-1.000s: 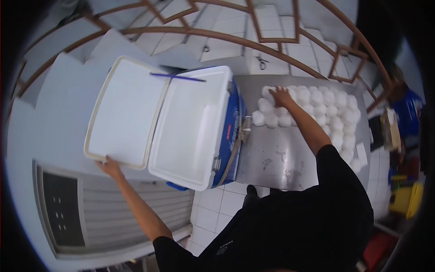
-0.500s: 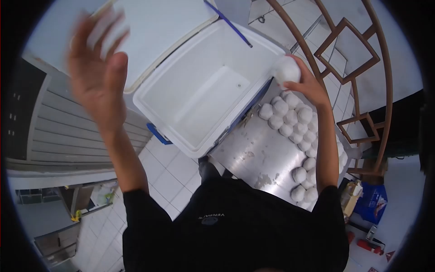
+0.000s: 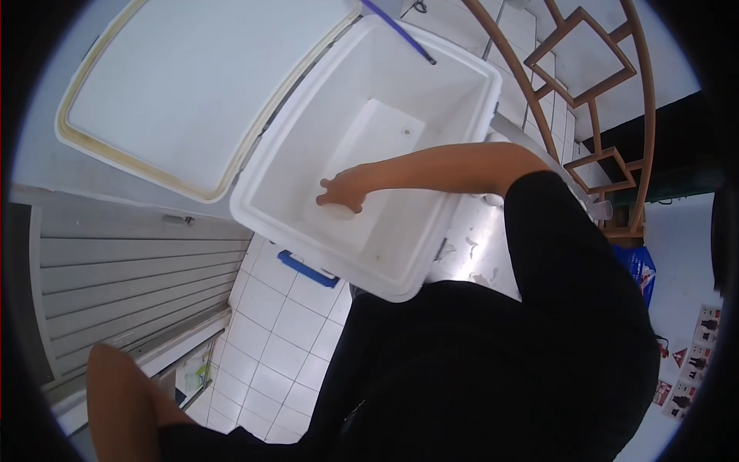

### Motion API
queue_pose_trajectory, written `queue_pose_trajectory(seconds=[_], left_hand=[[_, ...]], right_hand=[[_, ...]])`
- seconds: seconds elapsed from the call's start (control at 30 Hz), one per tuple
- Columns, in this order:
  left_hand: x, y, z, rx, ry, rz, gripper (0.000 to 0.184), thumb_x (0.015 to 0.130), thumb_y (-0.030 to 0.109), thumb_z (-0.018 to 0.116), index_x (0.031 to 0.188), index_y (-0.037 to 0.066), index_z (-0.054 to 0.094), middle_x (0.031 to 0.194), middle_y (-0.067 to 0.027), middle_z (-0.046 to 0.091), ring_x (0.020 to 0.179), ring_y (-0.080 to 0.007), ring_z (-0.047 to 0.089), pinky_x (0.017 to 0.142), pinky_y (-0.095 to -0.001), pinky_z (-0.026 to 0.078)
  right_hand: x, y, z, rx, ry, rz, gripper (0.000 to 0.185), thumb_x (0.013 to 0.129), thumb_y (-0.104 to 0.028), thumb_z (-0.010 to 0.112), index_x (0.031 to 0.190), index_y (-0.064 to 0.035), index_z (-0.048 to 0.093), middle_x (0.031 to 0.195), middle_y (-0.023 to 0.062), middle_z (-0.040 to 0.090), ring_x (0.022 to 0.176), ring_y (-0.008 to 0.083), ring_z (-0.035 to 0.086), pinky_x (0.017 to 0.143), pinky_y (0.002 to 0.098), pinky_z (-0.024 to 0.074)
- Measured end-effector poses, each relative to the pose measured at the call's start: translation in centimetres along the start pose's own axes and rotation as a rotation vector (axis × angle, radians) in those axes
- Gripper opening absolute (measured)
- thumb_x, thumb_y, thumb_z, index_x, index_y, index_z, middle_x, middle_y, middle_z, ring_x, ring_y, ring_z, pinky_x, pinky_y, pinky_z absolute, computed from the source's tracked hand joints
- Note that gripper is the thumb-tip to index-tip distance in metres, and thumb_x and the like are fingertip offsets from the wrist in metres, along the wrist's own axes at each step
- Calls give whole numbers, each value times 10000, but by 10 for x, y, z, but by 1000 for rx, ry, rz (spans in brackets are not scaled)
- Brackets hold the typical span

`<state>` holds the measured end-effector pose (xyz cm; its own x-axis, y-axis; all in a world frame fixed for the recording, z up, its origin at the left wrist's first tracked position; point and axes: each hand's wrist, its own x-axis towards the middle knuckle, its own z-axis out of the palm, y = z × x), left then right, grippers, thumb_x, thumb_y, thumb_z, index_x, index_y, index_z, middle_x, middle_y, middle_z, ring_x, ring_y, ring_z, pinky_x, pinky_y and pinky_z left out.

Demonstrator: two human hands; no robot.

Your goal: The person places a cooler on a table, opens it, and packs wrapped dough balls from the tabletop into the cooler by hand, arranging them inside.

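Observation:
My right hand point(image 3: 344, 190) reaches down inside a white-lined cooler box point(image 3: 254, 204), close to its floor. Its fingers are curled around a white ball point(image 3: 337, 211), which is mostly covered by the hand. My left arm point(image 3: 115, 393) is bent at the lower left, and the hand at its end is out of the picture. The cooler's lid point(image 3: 177, 92) stands swung back on the left. A blue strap point(image 3: 400, 29) hangs over the far rim.
A metal tabletop point(image 3: 481, 239) lies right of the cooler, largely hidden behind my right arm and sleeve. Brown metal framework point(image 3: 531, 85) curves along the upper right. A blue handle point(image 3: 308, 269) juts from the cooler's near side above the tiled floor point(image 3: 265, 339).
My right hand has carried the white ball from beside the cooler's right rim down into it. My left hand has dropped out of view. The view has shifted, and the piled balls are now hidden.

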<state>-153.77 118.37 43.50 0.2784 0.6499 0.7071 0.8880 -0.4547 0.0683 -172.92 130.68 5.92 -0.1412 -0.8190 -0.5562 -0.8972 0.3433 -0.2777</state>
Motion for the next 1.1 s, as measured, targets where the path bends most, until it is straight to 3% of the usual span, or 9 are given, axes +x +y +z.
queue_pose_trajectory(seconds=[0.23,0.3,0.37,0.57,0.67,0.77,0.93,1.0,1.1], left_hand=[[-55,30,-33,74,91,-39,545,950,337,552,1380,18,452,1371,-177,514,1260,-313,505,1058,-371,415],[-67,37,-41,102,116,-55,550,950,358,548,1378,25,459,1373,-174,514,1261,-317,503,1060,-374,411],[-78,42,-45,113,144,-73,554,949,378,544,1375,32,465,1375,-171,514,1262,-322,500,1063,-377,408],[-96,48,-49,193,147,-81,572,948,439,533,1368,54,485,1381,-163,513,1266,-334,493,1069,-386,398],[-93,37,-45,224,186,-71,582,947,469,527,1365,65,495,1384,-159,513,1267,-341,490,1073,-390,394],[-81,24,-35,276,275,-33,593,947,499,522,1361,76,505,1387,-154,513,1269,-347,486,1076,-394,389],[-63,26,8,517,913,-3,613,946,550,512,1355,94,522,1392,-147,512,1272,-358,480,1082,-401,381],[-57,24,35,493,1266,-287,621,945,570,508,1353,102,529,1394,-145,512,1274,-362,478,1084,-404,377],[-53,-19,58,548,271,-1408,330,912,254,587,1112,-6,624,1100,-198,646,1109,-346,588,946,-423,475]], right_hand=[[8,21,52,467,99,207,1053,707,-202,816,1531,-102,167,1431,279,349,1143,408,552,915,425,497],[-4,4,17,728,-65,368,835,783,-227,743,1427,54,291,1022,228,648,874,314,694,770,379,562],[18,20,63,973,-8,401,617,805,-218,711,1282,71,447,901,186,678,716,237,703,670,334,579],[63,-10,80,1167,105,469,507,840,-170,683,1225,79,465,994,192,663,831,224,699,629,318,583],[54,15,42,900,-275,316,583,855,-170,664,1339,35,412,1086,215,636,945,286,676,747,373,577],[5,20,-33,268,-76,162,635,907,-247,607,1436,-5,351,1192,249,591,1204,384,515,1040,468,400],[-221,18,-114,715,1159,148,237,953,-63,510,1178,-35,577,988,82,651,923,184,642,825,327,526],[-314,39,-74,837,1522,475,143,951,-30,480,1024,-44,603,886,50,646,828,130,633,744,277,524],[-384,128,64,417,1133,1141,286,827,-183,704,1041,-25,600,895,147,680,845,263,669,758,356,525]])
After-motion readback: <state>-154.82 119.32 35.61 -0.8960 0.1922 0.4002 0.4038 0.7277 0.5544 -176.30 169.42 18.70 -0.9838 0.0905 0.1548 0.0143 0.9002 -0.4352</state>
